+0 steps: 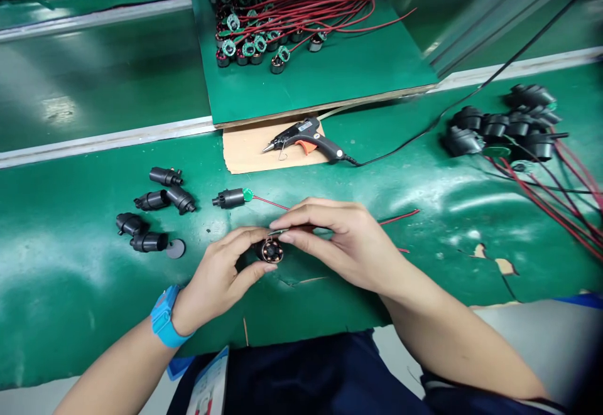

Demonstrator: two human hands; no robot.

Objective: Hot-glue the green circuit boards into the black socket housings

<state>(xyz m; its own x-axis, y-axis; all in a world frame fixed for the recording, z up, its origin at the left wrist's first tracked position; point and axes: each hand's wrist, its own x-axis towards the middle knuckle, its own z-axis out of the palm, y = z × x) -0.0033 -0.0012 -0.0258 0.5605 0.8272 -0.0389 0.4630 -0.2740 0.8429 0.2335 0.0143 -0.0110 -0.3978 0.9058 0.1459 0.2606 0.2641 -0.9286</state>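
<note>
My left hand (223,274), with a blue band on its wrist, is closed round a small round motor core (272,251) whose copper windings face me. My right hand (346,239) pinches a thin, flat piece (277,231), perhaps a circuit board seen edge-on, at the upper edge of the core. Red wire ends (400,217) stick out beyond my right hand; their other ends are hidden. Just behind my hands lies a black cylindrical housing (230,198) with a green circuit board (248,195) at its end and a red wire running toward my right hand.
Several black housings (181,199) and a grey disc (176,248) lie to the left. A glue gun (306,139) rests on cardboard (240,154). On the raised green shelf (301,91) sit several wired motor cores (277,63). Wired black housings (494,125) are piled at right, near a black cable (424,132).
</note>
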